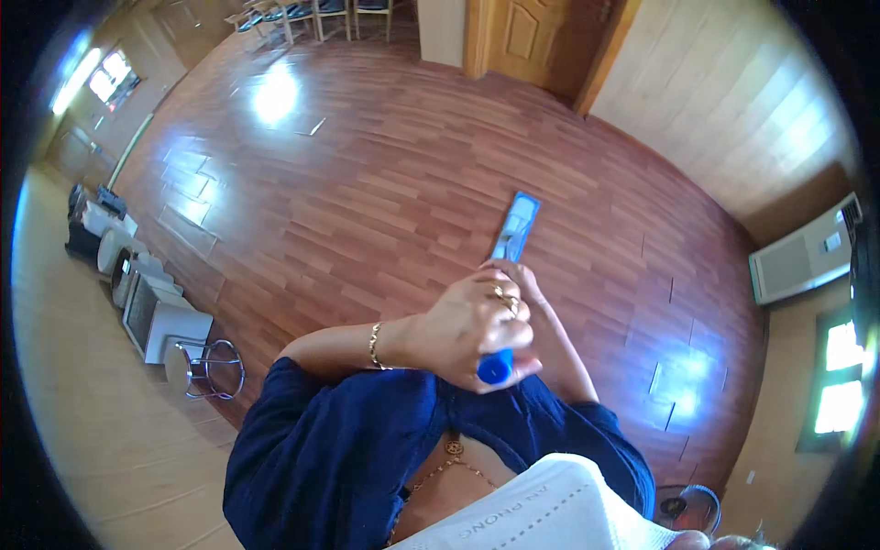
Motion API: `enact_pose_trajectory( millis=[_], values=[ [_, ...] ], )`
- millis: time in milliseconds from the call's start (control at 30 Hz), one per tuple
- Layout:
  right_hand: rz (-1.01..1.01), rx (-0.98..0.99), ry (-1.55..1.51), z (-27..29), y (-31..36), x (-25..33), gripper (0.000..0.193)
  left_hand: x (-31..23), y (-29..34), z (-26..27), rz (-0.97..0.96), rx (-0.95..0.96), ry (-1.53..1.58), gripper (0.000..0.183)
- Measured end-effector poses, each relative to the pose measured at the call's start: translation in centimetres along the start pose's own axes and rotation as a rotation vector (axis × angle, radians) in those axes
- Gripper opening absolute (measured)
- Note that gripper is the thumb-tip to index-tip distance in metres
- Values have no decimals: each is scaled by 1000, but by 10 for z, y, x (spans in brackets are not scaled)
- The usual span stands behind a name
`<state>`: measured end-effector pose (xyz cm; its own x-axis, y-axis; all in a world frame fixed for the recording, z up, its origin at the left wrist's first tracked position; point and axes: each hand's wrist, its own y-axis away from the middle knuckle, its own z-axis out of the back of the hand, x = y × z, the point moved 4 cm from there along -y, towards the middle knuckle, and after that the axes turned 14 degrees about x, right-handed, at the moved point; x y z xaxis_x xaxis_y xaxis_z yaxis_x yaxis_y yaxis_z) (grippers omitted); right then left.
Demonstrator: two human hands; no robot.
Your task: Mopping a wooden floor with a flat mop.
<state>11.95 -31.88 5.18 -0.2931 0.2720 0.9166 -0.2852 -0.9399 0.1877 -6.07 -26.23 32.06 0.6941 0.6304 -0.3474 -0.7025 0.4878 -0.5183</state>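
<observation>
I hold a flat mop, its blue rectangular head lying on the wood-look floor ahead of me. My left hand, with a ring and a gold bracelet at the wrist, is wrapped round the upper end of the handle. The blue end cap sticks out below that fist, toward me. Farther down the handle is my right hand, closed round it and partly covered by the left hand. Most of the handle is hidden by the hands.
Along the left wall stand white and dark appliances and a round metal stool. Chairs are at the far end, near a wooden door. A white floor-standing unit is by the right wall; a fan stands at lower right.
</observation>
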Motion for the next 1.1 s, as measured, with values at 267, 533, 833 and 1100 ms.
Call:
enact_pose_trajectory(
  millis=[267, 533, 833, 1100],
  values=[
    [534, -350, -133, -1, 69, 90, 46, 12, -13, 2, -144, 75, 172, 41],
    [868, -477, 70, -2, 169, 221, 87, 126, 44, -96, 261, 184, 117, 22],
    [777, -806, 687, -43, 174, 277, 50, 239, 134, -215, 496, 327, 52, 19],
    [820, -744, 688, -28, 189, 282, 52, 203, 142, -198, 702, 293, 65, 15]
  ],
)
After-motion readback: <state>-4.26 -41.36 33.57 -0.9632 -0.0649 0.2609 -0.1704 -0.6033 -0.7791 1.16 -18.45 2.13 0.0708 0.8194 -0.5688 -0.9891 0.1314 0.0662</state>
